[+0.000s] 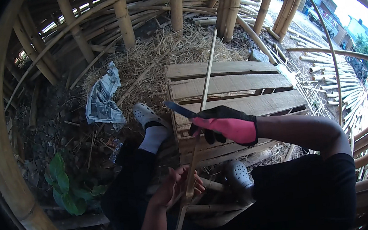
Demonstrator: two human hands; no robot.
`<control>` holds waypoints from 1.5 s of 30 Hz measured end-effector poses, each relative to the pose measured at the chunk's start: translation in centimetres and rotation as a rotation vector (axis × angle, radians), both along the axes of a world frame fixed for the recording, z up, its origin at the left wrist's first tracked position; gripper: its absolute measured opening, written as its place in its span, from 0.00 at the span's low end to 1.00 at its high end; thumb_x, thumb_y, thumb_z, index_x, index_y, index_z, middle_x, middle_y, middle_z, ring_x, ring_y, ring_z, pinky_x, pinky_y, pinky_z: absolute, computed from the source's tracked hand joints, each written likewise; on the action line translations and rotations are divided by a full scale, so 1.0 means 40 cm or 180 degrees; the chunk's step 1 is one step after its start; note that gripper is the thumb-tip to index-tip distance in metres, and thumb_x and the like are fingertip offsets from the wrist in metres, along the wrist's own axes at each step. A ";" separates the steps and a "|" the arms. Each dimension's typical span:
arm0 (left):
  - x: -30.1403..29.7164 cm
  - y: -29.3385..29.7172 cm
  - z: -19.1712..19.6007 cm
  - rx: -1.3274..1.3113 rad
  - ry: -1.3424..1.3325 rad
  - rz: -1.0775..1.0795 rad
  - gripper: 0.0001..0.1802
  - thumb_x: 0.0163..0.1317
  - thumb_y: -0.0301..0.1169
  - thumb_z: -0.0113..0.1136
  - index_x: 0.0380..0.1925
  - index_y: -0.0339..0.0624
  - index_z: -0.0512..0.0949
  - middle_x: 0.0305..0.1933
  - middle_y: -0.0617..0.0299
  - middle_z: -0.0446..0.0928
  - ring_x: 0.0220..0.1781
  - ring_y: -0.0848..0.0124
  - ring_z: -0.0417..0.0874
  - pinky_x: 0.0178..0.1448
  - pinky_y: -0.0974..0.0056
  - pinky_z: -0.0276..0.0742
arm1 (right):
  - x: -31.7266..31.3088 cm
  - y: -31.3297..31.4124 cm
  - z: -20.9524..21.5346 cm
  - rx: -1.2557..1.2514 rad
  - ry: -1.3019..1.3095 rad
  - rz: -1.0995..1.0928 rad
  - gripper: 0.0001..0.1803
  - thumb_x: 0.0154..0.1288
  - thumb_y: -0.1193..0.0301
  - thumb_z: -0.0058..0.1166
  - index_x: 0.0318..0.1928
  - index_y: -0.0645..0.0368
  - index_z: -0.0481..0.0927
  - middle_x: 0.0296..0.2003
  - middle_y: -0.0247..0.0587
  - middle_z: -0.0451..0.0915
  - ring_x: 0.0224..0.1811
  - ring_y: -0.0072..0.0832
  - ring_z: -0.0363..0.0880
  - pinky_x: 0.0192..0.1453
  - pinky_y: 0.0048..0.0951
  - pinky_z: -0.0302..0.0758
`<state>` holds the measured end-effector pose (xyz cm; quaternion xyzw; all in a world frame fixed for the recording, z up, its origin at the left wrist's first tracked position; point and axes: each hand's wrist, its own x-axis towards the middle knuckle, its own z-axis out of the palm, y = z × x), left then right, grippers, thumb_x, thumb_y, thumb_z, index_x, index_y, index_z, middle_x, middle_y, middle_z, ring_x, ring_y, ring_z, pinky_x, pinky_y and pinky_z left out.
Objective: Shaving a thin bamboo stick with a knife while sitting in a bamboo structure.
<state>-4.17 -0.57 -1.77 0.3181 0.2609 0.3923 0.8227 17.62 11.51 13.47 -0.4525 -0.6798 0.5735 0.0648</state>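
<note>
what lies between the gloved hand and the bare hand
In the head view, a stretch of the long thin strip spans the gap between the gloved right hand and the bare left hand.

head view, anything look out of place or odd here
A crumpled newspaper sheet lies on the ground left of the wooden pallet, perhaps stray litter beside the straw. Also mismatched: the right hand wears a glove, the left hand is bare.
</note>
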 end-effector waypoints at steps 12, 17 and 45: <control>0.061 -0.040 0.014 -0.1067 -0.0089 0.0139 0.23 0.73 0.55 0.44 0.29 0.50 0.69 0.14 0.70 0.59 0.10 0.79 0.59 0.12 0.69 0.55 | -0.011 -0.099 -0.077 0.3544 -0.1828 0.1080 0.26 0.66 0.41 0.49 0.35 0.52 0.81 0.26 0.40 0.80 0.25 0.37 0.83 0.27 0.37 0.77; 0.077 -0.037 0.017 -0.0825 0.0423 0.0196 0.24 0.73 0.55 0.44 0.27 0.49 0.67 0.14 0.70 0.59 0.10 0.80 0.59 0.13 0.70 0.56 | 0.021 -0.088 -0.118 0.3158 -0.1626 0.0969 0.27 0.64 0.38 0.50 0.32 0.48 0.82 0.24 0.37 0.81 0.24 0.37 0.83 0.26 0.38 0.77; 0.077 -0.043 0.058 -0.1303 -0.0410 -0.0165 0.28 0.74 0.59 0.36 0.21 0.53 0.59 0.12 0.72 0.52 0.08 0.82 0.53 0.11 0.74 0.52 | 0.025 0.012 -0.118 0.4254 -0.1864 0.1058 0.19 0.72 0.55 0.45 0.25 0.43 0.82 0.12 0.35 0.75 0.12 0.36 0.75 0.17 0.38 0.69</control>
